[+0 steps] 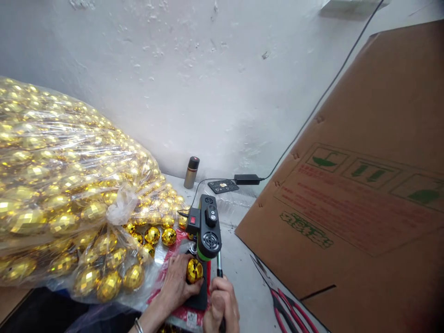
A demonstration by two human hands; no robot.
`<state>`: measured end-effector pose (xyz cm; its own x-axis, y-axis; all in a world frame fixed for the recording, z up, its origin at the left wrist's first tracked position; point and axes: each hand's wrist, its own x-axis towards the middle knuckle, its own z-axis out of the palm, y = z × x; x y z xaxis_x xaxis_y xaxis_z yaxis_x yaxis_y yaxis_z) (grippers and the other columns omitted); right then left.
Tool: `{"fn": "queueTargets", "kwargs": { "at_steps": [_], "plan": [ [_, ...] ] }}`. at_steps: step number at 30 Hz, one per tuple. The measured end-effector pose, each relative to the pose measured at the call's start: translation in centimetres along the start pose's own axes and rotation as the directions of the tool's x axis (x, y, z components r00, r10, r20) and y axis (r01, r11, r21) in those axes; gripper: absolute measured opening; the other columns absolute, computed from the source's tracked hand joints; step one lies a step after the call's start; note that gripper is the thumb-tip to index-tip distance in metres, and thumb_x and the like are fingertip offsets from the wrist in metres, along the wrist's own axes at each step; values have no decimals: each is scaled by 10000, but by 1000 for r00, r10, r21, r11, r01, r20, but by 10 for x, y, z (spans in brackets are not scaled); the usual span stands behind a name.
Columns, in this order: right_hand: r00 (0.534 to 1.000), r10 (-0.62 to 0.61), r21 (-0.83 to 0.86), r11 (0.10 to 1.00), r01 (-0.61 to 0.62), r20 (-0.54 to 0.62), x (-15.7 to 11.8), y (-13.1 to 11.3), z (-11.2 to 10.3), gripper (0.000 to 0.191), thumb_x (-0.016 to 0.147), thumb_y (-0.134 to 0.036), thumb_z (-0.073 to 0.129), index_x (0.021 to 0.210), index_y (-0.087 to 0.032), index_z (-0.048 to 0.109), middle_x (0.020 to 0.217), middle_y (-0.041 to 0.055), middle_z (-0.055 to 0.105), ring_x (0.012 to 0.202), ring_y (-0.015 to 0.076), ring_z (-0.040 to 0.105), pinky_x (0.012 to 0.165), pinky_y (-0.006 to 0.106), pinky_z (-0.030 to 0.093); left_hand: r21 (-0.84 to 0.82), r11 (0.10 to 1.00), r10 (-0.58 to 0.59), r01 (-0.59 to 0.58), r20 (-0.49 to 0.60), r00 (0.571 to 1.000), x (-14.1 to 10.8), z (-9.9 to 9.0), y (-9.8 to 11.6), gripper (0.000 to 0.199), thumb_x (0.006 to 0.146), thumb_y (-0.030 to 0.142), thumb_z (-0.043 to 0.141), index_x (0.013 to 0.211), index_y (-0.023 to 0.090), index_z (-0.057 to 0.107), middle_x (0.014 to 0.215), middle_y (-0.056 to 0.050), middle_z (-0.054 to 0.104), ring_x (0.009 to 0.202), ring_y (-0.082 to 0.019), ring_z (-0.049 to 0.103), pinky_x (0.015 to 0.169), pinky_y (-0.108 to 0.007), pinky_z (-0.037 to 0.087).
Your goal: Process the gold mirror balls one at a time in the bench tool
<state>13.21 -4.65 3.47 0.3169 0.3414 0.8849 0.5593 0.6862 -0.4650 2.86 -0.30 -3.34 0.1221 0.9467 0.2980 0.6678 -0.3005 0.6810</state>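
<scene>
A shiny gold faceted ball [194, 270] sits between the fingers and thumb of my left hand [179, 278], under the head of a small black bench drill press [210, 226]. Any drill bit above the ball is hidden. My right hand [222, 303] is wrapped round the lever handle [219, 266] at the machine's right side. A red switch [193, 219] shows on the machine's left. Several loose gold balls [169, 237] lie just beyond my left hand.
A big clear plastic bag [125, 203] full of gold balls fills the left. Behind the machine are a bottle [192, 172], a phone [223, 186] and a black power adapter [247, 179]. A large cardboard box [354, 185] stands at right, with red-handled scissors [286, 305] beside it.
</scene>
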Motion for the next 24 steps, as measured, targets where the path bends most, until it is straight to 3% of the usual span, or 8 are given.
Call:
{"fn": "queueTargets", "kwargs": {
  "at_steps": [5, 9, 12, 15, 20, 22, 24],
  "plan": [
    [997, -48, -31, 998, 50, 58, -16, 15, -3, 321, 1019, -158, 390, 729, -215, 513, 709, -10, 592, 612, 126, 569, 765, 321, 530, -4, 1000, -10, 10, 22, 1000, 0, 0, 0, 443, 724, 349, 750, 1131, 196, 665, 1055, -113, 729, 977, -336, 653, 886, -496, 495],
    [968, -169, 5, 985, 171, 185, 2, 12, -11, 302, 1018, -163, 390, 757, -213, 535, 716, -7, 614, 601, 122, 592, 696, 294, 533, -22, 999, -28, 28, 37, 999, 2, -3, 2, 431, 728, 352, 752, 1119, 191, 672, 1051, -117, 730, 988, -341, 655, 898, -512, 497],
    [976, -60, 54, 997, 49, 211, 33, -7, -15, 300, 1007, -118, 391, 743, -218, 493, 695, -8, 561, 577, 110, 544, 542, 230, 446, -38, 998, -42, 43, 52, 998, 4, -8, 6, 414, 724, 306, 741, 1113, 182, 672, 1073, -123, 733, 1016, -346, 656, 918, -529, 502],
    [962, 106, 35, 992, -119, 253, 69, -31, -14, 239, 996, -86, 445, 806, -214, 515, 705, -18, 537, 587, 100, 523, 534, 210, 417, -61, 998, -23, 25, 38, 999, -3, -14, 5, 443, 742, 277, 726, 1171, 186, 657, 1124, -132, 733, 1052, -350, 667, 937, -540, 520],
    [967, 114, 60, 990, -131, 226, 89, -44, -8, 273, 1001, -91, 446, 764, -213, 506, 673, -32, 504, 596, 96, 513, 551, 200, 418, -1, 971, 238, -238, -8, 971, -59, -5, -26, 624, 772, 196, 693, 1382, 220, 564, 1337, -164, 679, 1223, -361, 642, 1027, -529, 532],
    [973, 85, 73, 992, -103, 216, 82, -40, -7, 264, 996, -79, 438, 779, -211, 511, 685, -29, 513, 592, 93, 510, 539, 196, 410, 65, 927, 370, -370, 5, 929, -89, 9, -46, 587, 809, 227, 689, 1383, 244, 568, 1286, -152, 716, 1153, -339, 692, 958, -456, 586],
    [974, 75, 72, 993, -93, 213, 72, -37, -8, 266, 991, -64, 427, 786, -210, 512, 701, -24, 516, 590, 91, 506, 537, 194, 410, 101, 879, 456, -467, 115, 883, -115, 25, -62, 438, 890, 231, 661, 1316, 323, 611, 1173, -80, 774, 1009, -257, 751, 850, -322, 616]
  ]
}}
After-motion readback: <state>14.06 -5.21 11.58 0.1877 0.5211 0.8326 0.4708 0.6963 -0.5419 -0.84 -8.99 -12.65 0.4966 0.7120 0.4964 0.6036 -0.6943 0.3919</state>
